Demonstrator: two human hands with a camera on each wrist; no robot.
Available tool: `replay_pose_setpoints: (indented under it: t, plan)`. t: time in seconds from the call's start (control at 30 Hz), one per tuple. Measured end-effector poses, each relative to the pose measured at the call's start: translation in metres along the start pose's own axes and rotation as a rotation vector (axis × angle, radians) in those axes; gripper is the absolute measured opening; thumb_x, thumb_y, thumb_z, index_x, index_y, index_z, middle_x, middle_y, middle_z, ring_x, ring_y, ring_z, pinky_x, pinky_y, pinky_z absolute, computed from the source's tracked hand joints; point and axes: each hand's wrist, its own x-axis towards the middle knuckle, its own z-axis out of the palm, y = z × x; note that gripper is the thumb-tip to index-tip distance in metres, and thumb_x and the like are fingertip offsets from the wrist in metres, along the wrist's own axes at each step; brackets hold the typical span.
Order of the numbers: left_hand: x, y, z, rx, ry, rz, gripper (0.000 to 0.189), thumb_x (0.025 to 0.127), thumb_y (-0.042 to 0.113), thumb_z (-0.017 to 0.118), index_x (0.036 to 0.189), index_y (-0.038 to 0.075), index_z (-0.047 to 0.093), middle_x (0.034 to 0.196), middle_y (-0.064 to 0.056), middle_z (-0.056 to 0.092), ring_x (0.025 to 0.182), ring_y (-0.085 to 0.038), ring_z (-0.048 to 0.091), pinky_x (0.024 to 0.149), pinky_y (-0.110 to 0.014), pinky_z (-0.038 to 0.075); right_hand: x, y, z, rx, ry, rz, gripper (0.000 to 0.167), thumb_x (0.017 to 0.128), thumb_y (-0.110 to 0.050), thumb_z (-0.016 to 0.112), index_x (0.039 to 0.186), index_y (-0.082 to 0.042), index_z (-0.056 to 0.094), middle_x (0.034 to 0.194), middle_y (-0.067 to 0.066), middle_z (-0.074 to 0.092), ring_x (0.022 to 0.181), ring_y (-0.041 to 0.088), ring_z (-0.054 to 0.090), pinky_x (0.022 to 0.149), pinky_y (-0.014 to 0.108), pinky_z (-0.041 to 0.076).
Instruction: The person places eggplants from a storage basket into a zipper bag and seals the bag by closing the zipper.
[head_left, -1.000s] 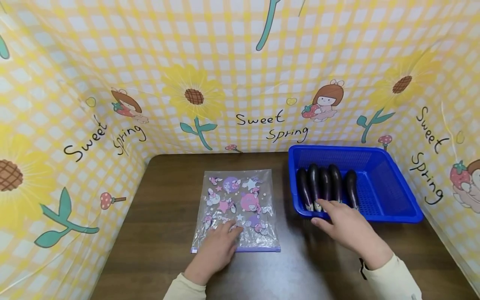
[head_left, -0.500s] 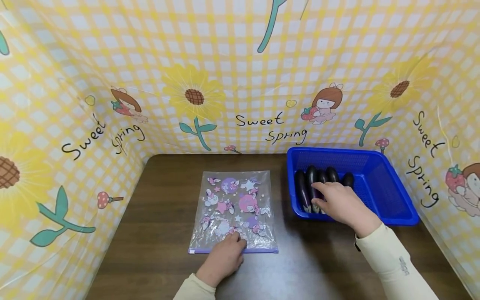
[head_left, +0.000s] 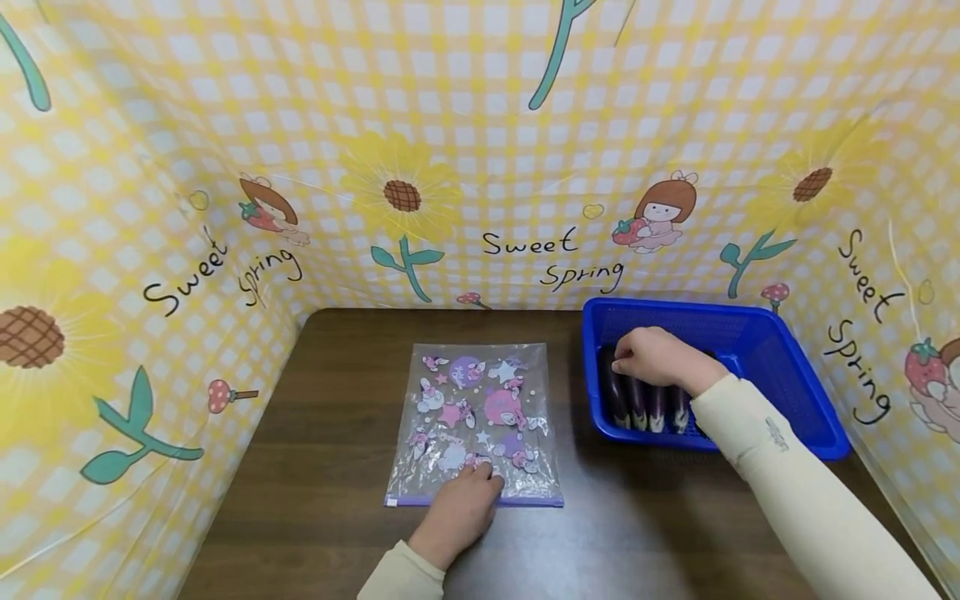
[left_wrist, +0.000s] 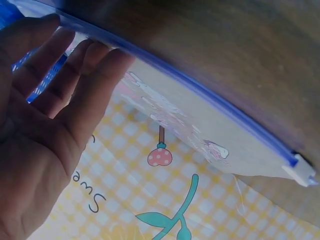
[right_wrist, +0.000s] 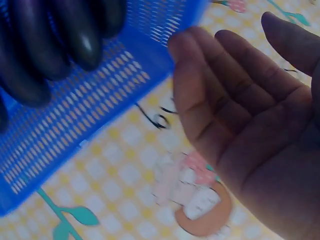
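A clear zip bag [head_left: 480, 417] with pink and purple cartoon prints lies flat on the table, its purple zip edge toward me. My left hand [head_left: 461, 508] rests on that near edge; in the left wrist view its loosely bent fingers [left_wrist: 97, 90] touch the bag by the purple zip [left_wrist: 210, 95]. To the right, several dark purple eggplants [head_left: 637, 408] lie side by side in a blue basket [head_left: 798, 375]. Over their far ends is my right hand [head_left: 660, 358], hiding part of them. In the right wrist view this hand [right_wrist: 240, 115] holds nothing, fingers slightly bent, apart from the eggplants [right_wrist: 35, 45].
The brown wooden table [head_left: 300, 433] is enclosed by yellow checked cloth [head_left: 495, 183] at the back and both sides. The basket stands close to the back and right cloth. A white slider [head_left: 391, 502] sits at the zip's left end.
My right hand has moved from the stem ends of the eggplants to above their far ends. My left hand has drawn back and slightly right to the bag's zip edge.
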Motion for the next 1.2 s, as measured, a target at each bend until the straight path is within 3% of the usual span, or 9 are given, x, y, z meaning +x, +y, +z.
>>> replay_pose_setpoints:
  t: [0.17, 0.33, 0.47, 0.6, 0.73, 0.83, 0.97, 1.2]
  plan:
    - [0.001, 0.000, -0.001, -0.010, 0.008, -0.005, 0.008, 0.079, 0.007, 0.072, 0.081, 0.013, 0.066, 0.080, -0.002, 0.054, 0.069, -0.022, 0.056, 0.050, -0.035, 0.048, 0.025, 0.012, -0.002, -0.010, -0.067, 0.047, 0.019, 0.095, -0.013, 0.064, 0.077, -0.006, 0.066, 0.066, 0.000, 0.057, 0.058, 0.015, 0.052, 0.060, 0.034, 0.045]
    - [0.001, 0.001, -0.003, -0.011, 0.010, -0.003, 0.009, 0.080, 0.005, 0.071, 0.083, 0.013, 0.067, 0.081, -0.002, 0.055, 0.070, -0.022, 0.056, 0.050, -0.034, 0.048, 0.042, 0.022, 0.000, 0.044, -0.121, 0.143, 0.011, 0.094, -0.009, 0.065, 0.085, -0.002, 0.064, 0.064, 0.004, 0.056, 0.050, 0.014, 0.051, 0.052, 0.030, 0.045]
    - [0.000, 0.001, -0.003, -0.013, 0.015, -0.010, 0.012, 0.079, 0.004, 0.071, 0.084, 0.014, 0.066, 0.081, -0.002, 0.055, 0.070, -0.023, 0.057, 0.050, -0.035, 0.048, 0.052, 0.028, 0.009, 0.115, -0.153, 0.230, 0.014, 0.093, -0.007, 0.065, 0.080, -0.002, 0.061, 0.064, 0.009, 0.059, 0.047, 0.015, 0.053, 0.046, 0.028, 0.045]
    - [0.001, 0.000, -0.002, -0.014, 0.015, -0.011, 0.012, 0.080, 0.002, 0.068, 0.085, 0.013, 0.067, 0.082, -0.003, 0.056, 0.071, -0.024, 0.058, 0.052, -0.036, 0.049, 0.058, 0.029, 0.020, 0.136, -0.235, 0.301, 0.018, 0.091, -0.007, 0.064, 0.074, -0.002, 0.061, 0.068, 0.015, 0.066, 0.050, 0.019, 0.062, 0.046, 0.027, 0.048]
    - [0.002, 0.001, -0.002, 0.001, 0.018, -0.020, 0.013, 0.079, 0.000, 0.068, 0.085, 0.013, 0.067, 0.084, -0.004, 0.058, 0.070, -0.024, 0.058, 0.053, -0.036, 0.049, 0.061, 0.028, 0.030, 0.118, -0.297, 0.379, 0.018, 0.092, -0.013, 0.064, 0.086, 0.003, 0.066, 0.076, 0.021, 0.070, 0.055, 0.023, 0.068, 0.046, 0.028, 0.051]
    - [0.003, 0.005, -0.003, 0.022, 0.023, -0.028, 0.015, 0.077, 0.000, 0.069, 0.086, 0.012, 0.068, 0.085, -0.004, 0.059, 0.070, -0.025, 0.058, 0.052, -0.036, 0.048, 0.065, 0.029, 0.035, 0.124, -0.311, 0.434, 0.023, 0.095, -0.018, 0.063, 0.092, 0.005, 0.066, 0.078, 0.021, 0.069, 0.057, 0.025, 0.068, 0.047, 0.031, 0.052]
    - [0.002, 0.009, -0.004, 0.038, 0.026, -0.047, 0.019, 0.075, 0.000, 0.070, 0.090, 0.012, 0.069, 0.087, -0.005, 0.059, 0.072, -0.027, 0.059, 0.052, -0.036, 0.049, 0.071, 0.028, 0.038, 0.151, -0.327, 0.494, 0.027, 0.097, -0.020, 0.062, 0.089, 0.006, 0.066, 0.075, 0.020, 0.068, 0.057, 0.025, 0.068, 0.051, 0.034, 0.054]
    - [0.001, 0.010, -0.002, 0.049, 0.032, -0.068, 0.022, 0.073, 0.000, 0.072, 0.092, 0.012, 0.070, 0.089, -0.005, 0.060, 0.075, -0.026, 0.059, 0.051, -0.035, 0.050, 0.081, 0.036, 0.046, 0.167, -0.344, 0.525, 0.029, 0.095, -0.019, 0.061, 0.081, 0.006, 0.065, 0.069, 0.020, 0.066, 0.053, 0.027, 0.067, 0.052, 0.037, 0.055]
